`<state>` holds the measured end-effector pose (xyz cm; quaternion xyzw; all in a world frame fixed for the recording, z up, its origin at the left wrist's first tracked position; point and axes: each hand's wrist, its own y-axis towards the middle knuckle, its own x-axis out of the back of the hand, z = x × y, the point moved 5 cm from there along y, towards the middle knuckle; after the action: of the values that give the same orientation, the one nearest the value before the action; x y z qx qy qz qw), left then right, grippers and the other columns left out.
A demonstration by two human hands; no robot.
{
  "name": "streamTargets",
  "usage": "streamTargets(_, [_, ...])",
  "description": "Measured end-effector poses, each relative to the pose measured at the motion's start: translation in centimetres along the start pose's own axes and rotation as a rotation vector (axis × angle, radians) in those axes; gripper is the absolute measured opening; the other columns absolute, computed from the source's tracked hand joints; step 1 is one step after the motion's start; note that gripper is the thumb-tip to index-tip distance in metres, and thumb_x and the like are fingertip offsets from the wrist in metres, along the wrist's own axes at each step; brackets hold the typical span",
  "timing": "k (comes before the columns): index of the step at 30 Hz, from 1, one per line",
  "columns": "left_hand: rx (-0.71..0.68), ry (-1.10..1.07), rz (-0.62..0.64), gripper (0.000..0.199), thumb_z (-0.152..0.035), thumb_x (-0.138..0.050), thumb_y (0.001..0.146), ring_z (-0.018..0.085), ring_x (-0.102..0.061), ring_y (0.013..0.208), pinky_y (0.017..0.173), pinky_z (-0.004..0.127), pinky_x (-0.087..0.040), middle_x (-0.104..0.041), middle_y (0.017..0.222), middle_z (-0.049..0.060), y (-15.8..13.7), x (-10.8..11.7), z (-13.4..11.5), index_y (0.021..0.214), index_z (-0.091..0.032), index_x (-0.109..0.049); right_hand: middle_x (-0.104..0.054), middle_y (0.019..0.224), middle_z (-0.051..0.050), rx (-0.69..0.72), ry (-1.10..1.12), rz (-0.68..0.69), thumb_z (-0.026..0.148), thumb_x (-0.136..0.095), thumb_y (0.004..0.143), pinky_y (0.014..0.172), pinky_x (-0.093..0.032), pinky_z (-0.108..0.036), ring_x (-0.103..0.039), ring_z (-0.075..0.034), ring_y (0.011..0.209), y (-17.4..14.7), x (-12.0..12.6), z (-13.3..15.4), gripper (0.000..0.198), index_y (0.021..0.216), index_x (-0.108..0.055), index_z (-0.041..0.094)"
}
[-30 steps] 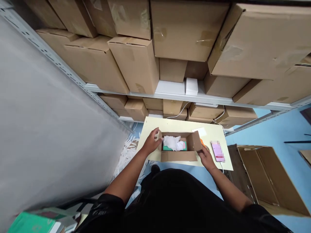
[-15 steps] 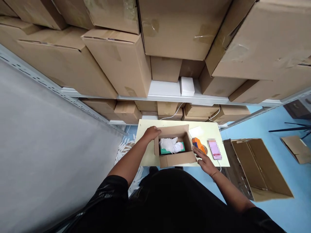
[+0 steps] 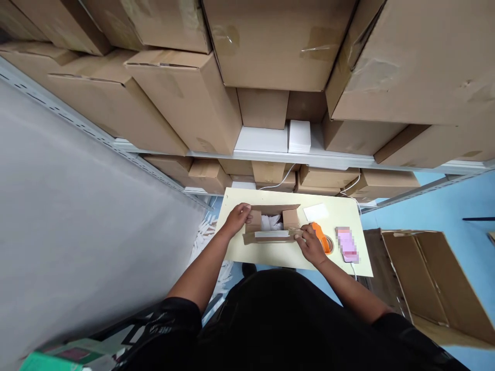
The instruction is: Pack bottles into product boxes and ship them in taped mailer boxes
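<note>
While my left hand (image 3: 237, 220) curls at left end of small open brown cardboard box (image 3: 291, 219), how tightly cannot tell, right hand (image 3: 312, 246) pinches right end of its near flap (image 3: 266, 240). Box sits between both on pale yellow rectangular table (image 3: 237, 252), long axis left to right, neither hand clearly nearer. Top gapes, whitish strip (image 3: 271, 234) along near flap, crumpled white paper (image 3: 271, 223) inside. Orange plastic tape dispenser (image 3: 319, 235) just beside right hand.

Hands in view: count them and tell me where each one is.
2: the left hand at the left end of the small open carton, the right hand at its near right corner, beside the orange tape dispenser. No others show.
</note>
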<state>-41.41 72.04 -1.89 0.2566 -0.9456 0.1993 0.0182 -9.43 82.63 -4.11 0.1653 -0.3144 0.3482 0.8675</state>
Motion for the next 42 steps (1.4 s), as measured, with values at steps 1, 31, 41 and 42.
streamTargets(1, [-0.036,0.017,0.0,0.052,-0.067,-0.065,0.087,0.02,-0.072,0.085,0.071,0.034,-0.063,-0.065,0.105,0.006,-0.3,0.1,0.2,0.107,-0.019,-0.065,-0.057,0.111,-0.011,-0.035,-0.009,-0.035,0.049,-0.046,0.104,0.094,-0.054,-0.046,-0.06,-0.026,0.104,0.3,-0.3,0.0,0.033,0.091,-0.062,0.024])
streamTargets(31, [-0.819,1.137,0.03,0.036,-0.014,-0.052,0.1,0.028,-0.056,0.123,0.105,0.044,-0.045,-0.067,0.135,0.012,-6.0,-3.1,4.0,0.13,-0.021,-0.071,-0.073,0.099,-0.01,-0.74,-0.407,-0.04,0.031,-0.05,0.093,0.081,-0.046,-0.037,-0.069,-0.026,0.087,-3.2,2.4,-8.0,0.04,0.131,-0.055,0.019])
streamTargets(41, [-0.623,0.663,0.045,0.033,-0.033,-0.049,0.101,0.028,-0.063,0.107,0.099,0.046,-0.049,-0.074,0.109,0.01,-5.6,-2.3,0.8,0.101,-0.023,-0.081,-0.064,0.075,0.0,-0.222,0.065,-0.047,0.052,-0.052,0.094,0.069,-0.047,-0.031,-0.059,-0.022,0.073,5.0,4.8,8.4,0.027,0.087,-0.058,0.026])
streamTargets(42, [-0.567,0.54,0.039,0.04,-0.038,-0.044,0.103,0.028,-0.064,0.106,0.1,0.045,-0.049,-0.074,0.107,0.01,-5.4,-2.0,0.6,0.099,-0.022,-0.081,-0.064,0.074,0.0,-0.184,0.038,0.0,0.053,-0.053,0.094,0.069,-0.046,-0.031,-0.059,-0.021,0.072,6.1,3.7,9.6,0.029,0.085,-0.057,0.026])
